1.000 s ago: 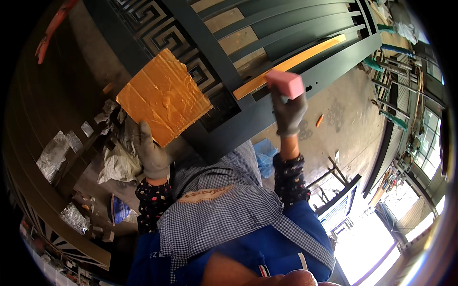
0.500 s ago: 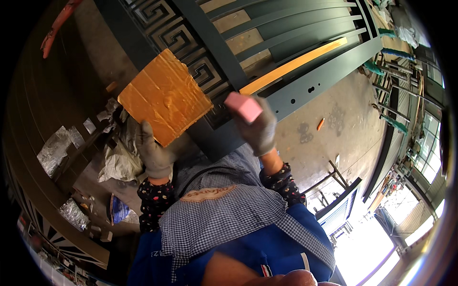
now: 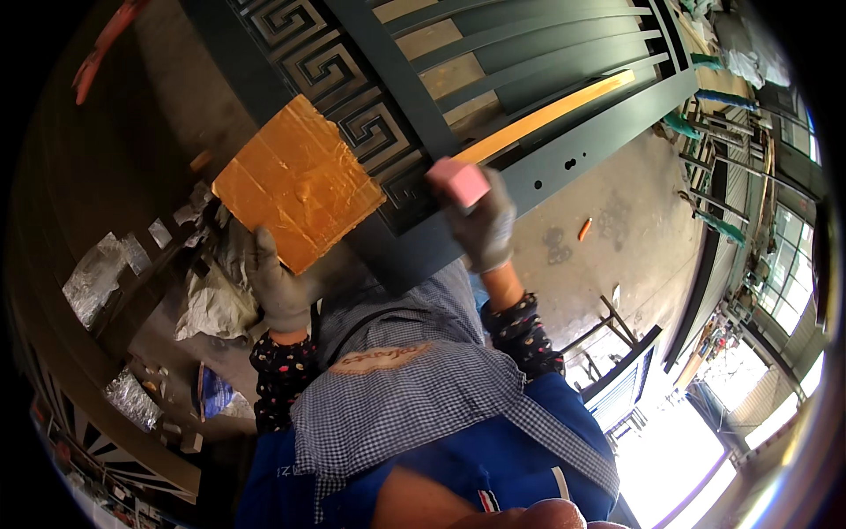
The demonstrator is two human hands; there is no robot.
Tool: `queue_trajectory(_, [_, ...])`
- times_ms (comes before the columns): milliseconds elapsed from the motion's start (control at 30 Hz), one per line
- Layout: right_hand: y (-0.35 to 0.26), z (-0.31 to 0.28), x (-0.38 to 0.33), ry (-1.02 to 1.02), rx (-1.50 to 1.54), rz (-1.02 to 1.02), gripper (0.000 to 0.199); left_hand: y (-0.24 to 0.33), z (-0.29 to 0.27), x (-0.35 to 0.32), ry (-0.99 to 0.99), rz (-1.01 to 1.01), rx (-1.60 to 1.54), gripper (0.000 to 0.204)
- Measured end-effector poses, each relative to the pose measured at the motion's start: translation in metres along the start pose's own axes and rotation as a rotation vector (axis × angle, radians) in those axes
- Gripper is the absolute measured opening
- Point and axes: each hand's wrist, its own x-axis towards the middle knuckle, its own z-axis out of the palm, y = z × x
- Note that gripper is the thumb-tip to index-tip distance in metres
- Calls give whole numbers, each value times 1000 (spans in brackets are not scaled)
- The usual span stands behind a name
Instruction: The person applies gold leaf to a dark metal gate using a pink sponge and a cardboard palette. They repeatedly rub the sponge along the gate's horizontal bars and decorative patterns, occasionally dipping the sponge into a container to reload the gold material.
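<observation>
My left hand, in a grey glove, grips the lower edge of a flat, squarish piece of cardboard with a shiny orange-brown surface like packing tape. A small pink block is in my gloved right hand, held from below and behind; that hand is slightly blurred. Both hands are over the near end of a dark grey-green metal gate panel with slats and a square spiral pattern. The block appears just over the panel's frame, and I cannot tell whether it touches.
An orange-yellow strip lies along the panel's slats. Crumpled foil and a whitish crumpled bag lie at the left. On the floor at the right is a small orange object. Metal racks with green wrapping stand further right.
My right hand and the pink block have shifted slightly right, and the block is turned a little. The cardboard in my left hand sits slightly further left.
</observation>
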Motion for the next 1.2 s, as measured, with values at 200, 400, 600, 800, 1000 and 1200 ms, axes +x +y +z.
queue_trajectory(200, [19, -25, 30, 116, -18, -194, 34, 21, 9, -1, 121, -215, -328, 50])
queue_trajectory(400, [90, -68, 73, 327, -27, 229, 30, 8, 1, 0, 52, -176, -219, 56])
queue_trajectory(600, [79, -47, 61, 272, 17, 232, 32, 9, 5, -2, 102, -106, -186, 50])
queue_trajectory(800, [39, -13, 12, 173, 10, -2, 40, 10, 5, -7, 118, -214, -229, 53])
queue_trajectory(1000, [-25, -2, -30, -207, 284, 43, 43, 2, 2, -10, 107, -65, -29, 58])
queue_trajectory(1200, [-10, -78, 17, -179, 528, 113, 32, 7, 7, -26, 117, 232, 430, 50])
